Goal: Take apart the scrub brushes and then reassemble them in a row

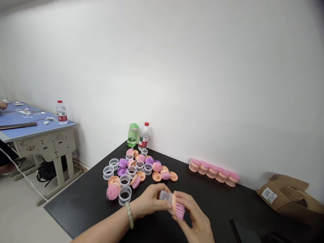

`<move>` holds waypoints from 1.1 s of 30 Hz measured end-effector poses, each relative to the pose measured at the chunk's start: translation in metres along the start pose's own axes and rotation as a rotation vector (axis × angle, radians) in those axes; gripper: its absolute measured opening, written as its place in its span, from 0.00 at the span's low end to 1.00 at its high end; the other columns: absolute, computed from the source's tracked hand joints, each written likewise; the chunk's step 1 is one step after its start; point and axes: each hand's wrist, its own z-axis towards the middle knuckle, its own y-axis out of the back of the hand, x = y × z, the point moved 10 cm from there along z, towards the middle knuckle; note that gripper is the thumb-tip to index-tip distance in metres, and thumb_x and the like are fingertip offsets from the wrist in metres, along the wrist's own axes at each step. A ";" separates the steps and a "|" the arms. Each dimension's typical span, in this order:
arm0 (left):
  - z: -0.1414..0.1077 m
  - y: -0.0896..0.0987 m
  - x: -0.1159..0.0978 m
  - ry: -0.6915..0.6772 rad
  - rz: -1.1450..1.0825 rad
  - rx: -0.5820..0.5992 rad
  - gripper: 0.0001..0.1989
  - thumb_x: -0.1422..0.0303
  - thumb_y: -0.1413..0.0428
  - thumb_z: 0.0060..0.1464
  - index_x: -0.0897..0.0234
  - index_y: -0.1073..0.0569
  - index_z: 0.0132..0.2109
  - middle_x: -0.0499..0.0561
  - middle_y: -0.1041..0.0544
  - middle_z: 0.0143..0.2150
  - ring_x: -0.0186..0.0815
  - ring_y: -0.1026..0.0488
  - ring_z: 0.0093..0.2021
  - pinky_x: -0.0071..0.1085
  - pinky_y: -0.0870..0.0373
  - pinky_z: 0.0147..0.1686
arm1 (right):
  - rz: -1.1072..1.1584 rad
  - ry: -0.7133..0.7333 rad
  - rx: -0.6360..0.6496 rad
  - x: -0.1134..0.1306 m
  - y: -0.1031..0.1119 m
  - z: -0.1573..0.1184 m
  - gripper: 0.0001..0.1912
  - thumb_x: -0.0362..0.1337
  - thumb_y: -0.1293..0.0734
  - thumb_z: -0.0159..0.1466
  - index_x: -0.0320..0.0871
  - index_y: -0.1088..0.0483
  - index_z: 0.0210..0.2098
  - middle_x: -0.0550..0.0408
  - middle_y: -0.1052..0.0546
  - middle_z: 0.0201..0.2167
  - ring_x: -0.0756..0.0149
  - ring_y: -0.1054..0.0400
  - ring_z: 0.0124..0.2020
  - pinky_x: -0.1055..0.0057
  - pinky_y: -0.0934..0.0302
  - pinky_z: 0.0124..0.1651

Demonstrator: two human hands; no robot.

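Observation:
My left hand (149,201), with a pale green bead bracelet at the wrist, grips the clear plastic ring end of a small silicone massage brush (172,204). My right hand (196,216) holds the same brush from the other side, around its peach base and pink bristles. The fingers partly hide the brush. Just left of my left hand lie a clear plastic ring (125,195) and a spiky pink silicone head (112,192). Behind them spreads a loose pile of pink, purple, peach and clear brush parts (136,168).
The parts lie on a black table (83,209) against a white wall. A row of assembled pink brushes (214,172) stands at the wall. A green bottle (132,135), a water bottle (143,136) and brown cardboard packaging (286,197) are nearby. A co-worker's hand (2,105) rests at a blue desk (22,130).

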 end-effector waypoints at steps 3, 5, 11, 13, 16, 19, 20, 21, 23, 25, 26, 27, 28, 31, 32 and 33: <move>-0.001 -0.007 0.017 0.151 -0.002 0.037 0.34 0.35 0.43 0.45 0.65 0.31 0.36 0.43 0.31 0.23 0.26 0.39 0.18 0.23 0.47 0.18 | -0.053 0.141 0.017 0.017 0.000 0.002 0.14 0.30 0.32 0.63 0.51 0.26 0.47 0.51 0.19 0.46 0.56 0.22 0.46 0.67 0.25 0.48; -0.003 -0.012 0.024 0.214 0.023 0.072 0.37 0.31 0.55 0.50 0.65 0.31 0.33 0.45 0.31 0.21 0.26 0.40 0.16 0.23 0.51 0.15 | -0.073 0.174 0.020 0.022 -0.001 0.002 0.14 0.31 0.32 0.64 0.51 0.26 0.48 0.51 0.19 0.46 0.57 0.22 0.46 0.67 0.25 0.48; -0.006 -0.006 -0.002 0.003 0.285 -0.026 0.34 0.36 0.61 0.58 0.64 0.33 0.37 0.45 0.34 0.24 0.30 0.39 0.21 0.27 0.42 0.22 | -0.068 -0.121 -0.069 -0.016 0.001 -0.009 0.16 0.43 0.27 0.60 0.48 0.25 0.46 0.50 0.18 0.39 0.56 0.20 0.37 0.68 0.23 0.40; -0.009 -0.005 -0.019 -0.119 0.435 -0.060 0.27 0.42 0.56 0.62 0.64 0.32 0.42 0.48 0.31 0.31 0.33 0.35 0.29 0.29 0.37 0.31 | 0.083 -0.339 -0.074 -0.042 -0.005 -0.018 0.18 0.49 0.29 0.61 0.46 0.26 0.46 0.50 0.18 0.37 0.57 0.20 0.32 0.69 0.23 0.35; -0.013 -0.009 -0.037 -0.262 0.504 -0.052 0.20 0.50 0.50 0.63 0.63 0.28 0.45 0.53 0.29 0.41 0.39 0.34 0.41 0.34 0.37 0.43 | 0.314 -0.533 -0.033 -0.062 -0.020 -0.026 0.21 0.52 0.30 0.62 0.43 0.28 0.46 0.50 0.19 0.35 0.58 0.21 0.32 0.68 0.24 0.34; -0.012 -0.008 -0.040 -0.297 0.267 -0.017 0.20 0.52 0.41 0.56 0.63 0.27 0.47 0.52 0.30 0.42 0.39 0.35 0.41 0.33 0.38 0.42 | 0.345 -0.513 -0.014 -0.061 -0.025 -0.025 0.22 0.50 0.26 0.57 0.44 0.27 0.45 0.49 0.19 0.39 0.55 0.21 0.39 0.66 0.24 0.41; -0.010 -0.006 -0.037 -0.271 0.153 -0.015 0.22 0.53 0.37 0.52 0.62 0.28 0.48 0.51 0.31 0.41 0.37 0.35 0.39 0.31 0.38 0.40 | 0.327 -0.500 -0.037 -0.061 -0.023 -0.025 0.23 0.49 0.25 0.56 0.44 0.27 0.45 0.48 0.19 0.40 0.54 0.21 0.41 0.66 0.25 0.43; -0.008 -0.004 -0.033 -0.233 0.049 -0.014 0.25 0.54 0.33 0.48 0.63 0.29 0.48 0.50 0.31 0.40 0.36 0.35 0.37 0.30 0.39 0.37 | 0.300 -0.488 -0.070 -0.061 -0.019 -0.025 0.23 0.48 0.25 0.55 0.44 0.27 0.46 0.49 0.20 0.41 0.54 0.22 0.42 0.66 0.25 0.43; -0.006 -0.002 -0.025 -0.169 -0.079 -0.015 0.28 0.58 0.29 0.42 0.64 0.30 0.47 0.48 0.31 0.37 0.33 0.35 0.35 0.28 0.40 0.35 | 0.226 -0.456 -0.117 -0.058 -0.012 -0.026 0.22 0.47 0.25 0.55 0.46 0.27 0.46 0.50 0.21 0.42 0.55 0.22 0.42 0.66 0.25 0.43; -0.005 -0.001 -0.022 -0.136 -0.092 -0.021 0.28 0.60 0.28 0.41 0.65 0.30 0.46 0.47 0.31 0.35 0.32 0.36 0.34 0.27 0.40 0.34 | 0.131 -0.377 -0.099 -0.049 -0.009 -0.022 0.19 0.43 0.25 0.56 0.47 0.27 0.46 0.50 0.22 0.44 0.55 0.23 0.43 0.67 0.25 0.43; -0.004 0.000 -0.021 -0.125 -0.082 -0.031 0.27 0.60 0.29 0.41 0.66 0.30 0.45 0.46 0.31 0.34 0.31 0.36 0.33 0.27 0.40 0.33 | 0.079 -0.312 -0.082 -0.041 -0.007 -0.019 0.18 0.40 0.25 0.56 0.47 0.27 0.45 0.50 0.23 0.44 0.55 0.24 0.44 0.67 0.26 0.43; -0.004 0.001 -0.019 -0.112 -0.065 -0.045 0.26 0.60 0.29 0.42 0.66 0.30 0.43 0.46 0.31 0.34 0.30 0.36 0.32 0.26 0.39 0.33 | 0.027 -0.234 -0.068 -0.031 -0.005 -0.015 0.17 0.38 0.26 0.57 0.48 0.27 0.45 0.50 0.23 0.44 0.55 0.24 0.44 0.66 0.26 0.43; -0.003 0.003 -0.017 -0.091 -0.041 -0.060 0.24 0.58 0.30 0.43 0.66 0.30 0.41 0.46 0.31 0.33 0.30 0.35 0.31 0.26 0.39 0.31 | -0.025 -0.147 -0.055 -0.019 -0.004 -0.011 0.16 0.35 0.27 0.58 0.49 0.27 0.45 0.50 0.23 0.44 0.55 0.25 0.44 0.66 0.26 0.43; -0.001 0.005 -0.004 -0.001 0.053 -0.087 0.23 0.50 0.36 0.48 0.65 0.33 0.35 0.45 0.31 0.27 0.29 0.35 0.24 0.25 0.40 0.23 | -0.148 0.085 -0.049 0.013 -0.001 -0.004 0.14 0.30 0.32 0.62 0.50 0.28 0.47 0.50 0.24 0.44 0.57 0.26 0.45 0.65 0.27 0.46; 0.000 0.004 0.000 0.030 0.081 -0.090 0.23 0.48 0.38 0.50 0.64 0.34 0.34 0.45 0.31 0.24 0.28 0.36 0.21 0.24 0.42 0.20 | -0.176 0.133 -0.051 0.020 -0.001 -0.004 0.15 0.29 0.33 0.64 0.51 0.28 0.48 0.50 0.25 0.44 0.57 0.26 0.45 0.64 0.28 0.46; 0.000 0.004 0.005 0.053 0.100 -0.091 0.24 0.47 0.40 0.51 0.64 0.35 0.34 0.44 0.32 0.22 0.28 0.37 0.19 0.24 0.44 0.18 | -0.198 0.163 -0.052 0.024 -0.001 -0.003 0.16 0.28 0.34 0.64 0.51 0.28 0.49 0.49 0.25 0.44 0.57 0.27 0.45 0.64 0.28 0.46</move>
